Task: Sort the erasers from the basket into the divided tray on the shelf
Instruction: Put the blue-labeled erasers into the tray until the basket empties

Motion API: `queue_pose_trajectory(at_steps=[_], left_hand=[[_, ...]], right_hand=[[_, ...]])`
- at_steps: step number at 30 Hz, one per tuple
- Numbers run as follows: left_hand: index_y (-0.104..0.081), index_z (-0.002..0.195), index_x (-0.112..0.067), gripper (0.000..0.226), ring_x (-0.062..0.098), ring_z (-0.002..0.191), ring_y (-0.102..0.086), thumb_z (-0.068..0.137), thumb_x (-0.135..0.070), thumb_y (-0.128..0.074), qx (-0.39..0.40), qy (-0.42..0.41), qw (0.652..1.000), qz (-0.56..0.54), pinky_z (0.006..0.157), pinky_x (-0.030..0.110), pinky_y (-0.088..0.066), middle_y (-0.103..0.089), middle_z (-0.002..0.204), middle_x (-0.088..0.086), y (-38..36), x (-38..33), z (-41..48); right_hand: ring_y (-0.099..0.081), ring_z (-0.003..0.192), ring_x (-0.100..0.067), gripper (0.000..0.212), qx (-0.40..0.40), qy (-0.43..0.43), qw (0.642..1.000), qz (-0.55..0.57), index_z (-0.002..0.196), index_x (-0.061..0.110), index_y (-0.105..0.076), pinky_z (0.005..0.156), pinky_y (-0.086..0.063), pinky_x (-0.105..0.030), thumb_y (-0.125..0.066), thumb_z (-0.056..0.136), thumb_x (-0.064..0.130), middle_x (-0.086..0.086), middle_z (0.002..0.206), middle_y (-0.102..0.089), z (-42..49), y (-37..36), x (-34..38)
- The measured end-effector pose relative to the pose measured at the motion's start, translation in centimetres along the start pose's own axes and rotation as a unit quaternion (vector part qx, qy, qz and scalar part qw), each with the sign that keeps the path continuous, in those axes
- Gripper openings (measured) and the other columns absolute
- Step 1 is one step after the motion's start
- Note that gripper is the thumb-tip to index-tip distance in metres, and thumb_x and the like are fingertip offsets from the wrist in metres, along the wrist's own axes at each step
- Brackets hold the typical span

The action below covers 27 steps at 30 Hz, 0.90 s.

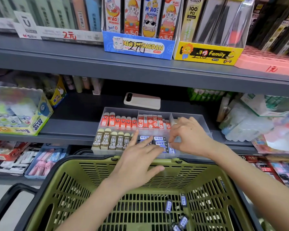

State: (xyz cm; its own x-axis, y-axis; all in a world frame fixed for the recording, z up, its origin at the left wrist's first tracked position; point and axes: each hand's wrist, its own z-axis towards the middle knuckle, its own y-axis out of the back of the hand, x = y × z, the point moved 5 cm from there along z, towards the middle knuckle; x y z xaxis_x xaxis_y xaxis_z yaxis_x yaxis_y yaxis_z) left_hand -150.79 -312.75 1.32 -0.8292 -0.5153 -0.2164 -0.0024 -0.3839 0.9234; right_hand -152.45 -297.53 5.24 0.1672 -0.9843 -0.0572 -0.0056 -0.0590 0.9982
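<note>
Both hands reach over the green basket (140, 189) into the divided tray (187, 116). Left hand (138, 164) lies flat and open on the blue-sleeved erasers (159, 143). Right hand (188, 135) pinches 1 there.

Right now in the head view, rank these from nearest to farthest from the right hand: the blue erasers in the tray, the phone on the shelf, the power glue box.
From the right hand:
1. Blue erasers, at its fingertips, tray's front middle compartment.
2. Phone, behind the tray on the shelf.
3. Power glue box, far left on the shelf.
</note>
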Motion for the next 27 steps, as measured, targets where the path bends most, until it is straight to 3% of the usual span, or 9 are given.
queue_pose_trajectory(at_steps=[6,14,17,20,23,27], left_hand=[[-0.066,0.110,-0.024,0.042,0.015,0.113,-0.061,0.080,-0.053,-0.064,0.017,0.004,1.000,0.014,0.114,0.049,-0.010,-0.072,0.105,-0.011,0.0,0.0,0.0],[-0.067,0.104,-0.025,0.041,0.013,0.097,-0.065,0.085,-0.057,-0.051,0.039,0.000,0.999,0.036,0.117,0.048,-0.001,-0.072,0.091,-0.013,0.3,0.4,0.3],[-0.070,0.108,-0.025,0.047,0.017,0.118,-0.058,0.086,-0.060,-0.046,0.053,-0.031,0.998,0.024,0.118,0.046,0.003,-0.071,0.106,-0.011,0.7,0.6,1.2],[-0.064,0.123,-0.027,0.053,0.017,0.139,-0.035,0.087,-0.062,-0.046,0.069,-0.081,0.994,0.015,0.114,0.037,0.017,-0.060,0.131,-0.009,0.9,0.7,2.4],[-0.059,0.128,-0.027,0.056,0.009,0.142,-0.025,0.087,-0.063,-0.045,0.097,-0.103,0.990,0.000,0.109,0.026,0.028,-0.056,0.134,-0.011,0.5,1.2,3.0],[-0.055,0.132,-0.028,0.057,0.007,0.142,-0.024,0.088,-0.062,-0.046,0.120,-0.102,0.988,-0.007,0.112,0.029,0.023,-0.055,0.135,-0.013,0.0,1.9,2.9]], right_hand=[[-0.044,0.111,-0.018,0.022,0.047,-0.035,0.997,-0.060,0.094,0.037,-0.068,0.094,-0.029,-0.034,-0.057,0.082,0.052,0.013,0.109,-0.063,0.2,-0.6,0.1],[-0.046,0.111,-0.018,0.021,0.059,-0.057,0.995,-0.050,0.091,0.035,-0.066,0.095,-0.028,-0.035,-0.063,0.077,0.051,0.008,0.104,-0.064,0.3,-0.1,0.1],[-0.048,0.103,-0.019,0.014,0.049,-0.044,0.997,-0.040,0.078,0.034,-0.058,0.092,-0.030,-0.035,-0.065,0.076,0.046,0.007,0.090,-0.060,0.2,0.0,0.4],[-0.052,0.093,-0.017,0.013,0.053,-0.027,0.998,-0.011,0.074,0.032,-0.055,0.085,-0.028,-0.032,-0.066,0.077,0.039,0.011,0.078,-0.053,0.3,0.0,0.4],[-0.054,0.089,-0.017,0.007,0.036,-0.007,0.999,-0.022,0.077,0.029,-0.064,0.078,-0.022,-0.030,-0.061,0.080,0.034,0.011,0.081,-0.062,0.8,0.0,0.5],[-0.047,0.101,-0.018,0.025,0.042,0.063,0.988,-0.133,0.088,0.026,-0.070,0.079,-0.023,-0.033,-0.049,0.087,0.038,0.005,0.092,-0.065,1.3,-0.6,1.2]])
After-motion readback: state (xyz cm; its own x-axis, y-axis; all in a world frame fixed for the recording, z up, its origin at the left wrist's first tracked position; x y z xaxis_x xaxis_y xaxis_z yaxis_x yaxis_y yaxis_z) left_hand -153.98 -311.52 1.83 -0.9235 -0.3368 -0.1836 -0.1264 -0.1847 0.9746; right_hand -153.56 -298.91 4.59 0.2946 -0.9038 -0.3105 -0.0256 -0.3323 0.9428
